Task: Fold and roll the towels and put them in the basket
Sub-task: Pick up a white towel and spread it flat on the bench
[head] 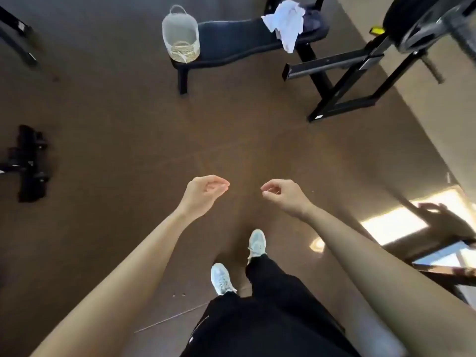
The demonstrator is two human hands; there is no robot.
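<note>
A crumpled white towel [284, 20] lies on the far end of a black padded bench [237, 39], partly over a dark towel [313, 18]. A pale basket [180, 34] with a woven base stands upright on the bench's near left end. My left hand [206, 190] and my right hand [284, 191] hang in front of me over the brown floor, well short of the bench. Both hold nothing, with fingers loosely curled.
A black weight rack frame [342, 81] with a plate [422, 19] stands right of the bench. Black dumbbells [29, 163] lie on the floor at left. A pale wall [425, 104] runs along the right. My feet in white shoes [256, 243] stand on open brown floor.
</note>
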